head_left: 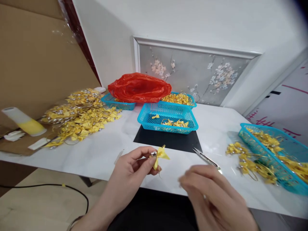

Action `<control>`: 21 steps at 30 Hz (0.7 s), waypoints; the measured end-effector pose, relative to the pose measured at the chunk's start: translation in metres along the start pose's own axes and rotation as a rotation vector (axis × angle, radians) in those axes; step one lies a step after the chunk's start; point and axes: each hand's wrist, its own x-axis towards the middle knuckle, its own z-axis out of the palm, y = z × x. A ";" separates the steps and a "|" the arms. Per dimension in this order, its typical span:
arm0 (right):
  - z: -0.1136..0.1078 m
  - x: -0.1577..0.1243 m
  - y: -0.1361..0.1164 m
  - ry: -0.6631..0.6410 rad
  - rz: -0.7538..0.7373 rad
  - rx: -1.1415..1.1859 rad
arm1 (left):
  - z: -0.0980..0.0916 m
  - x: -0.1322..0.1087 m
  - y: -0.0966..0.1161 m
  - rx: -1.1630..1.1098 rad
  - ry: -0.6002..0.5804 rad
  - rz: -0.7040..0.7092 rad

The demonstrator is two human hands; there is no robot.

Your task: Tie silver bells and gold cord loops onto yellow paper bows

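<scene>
My left hand (131,168) pinches a small yellow ribbon bow with a silver bead (160,154) between thumb and fingers, just above the white table's front edge. My right hand (211,192) is blurred by motion, its fingers curled, and a pair of metal thread snips (205,158) sticks out from it toward the upper left. A blue basket (168,120) with a few yellow bows stands right behind the hands on a black mat (168,141).
A large heap of yellow bows (79,117) lies at the left. A red plastic bag (138,87) covers a blue basket at the back. Another basket of bows (178,98) stands behind. A blue basket (276,154) at the right overflows with bows. A yellow-white roll (22,121) lies far left.
</scene>
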 end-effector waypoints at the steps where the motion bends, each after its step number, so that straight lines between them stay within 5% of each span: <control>1: 0.011 0.005 0.001 0.035 -0.034 -0.031 | 0.001 -0.002 0.002 -0.004 -0.017 0.008; 6: 0.044 0.013 0.005 0.148 -0.061 -0.069 | 0.003 -0.008 0.004 0.005 -0.020 0.077; 21: 0.042 0.012 0.006 0.132 -0.075 -0.112 | 0.006 -0.007 0.001 0.050 -0.015 0.126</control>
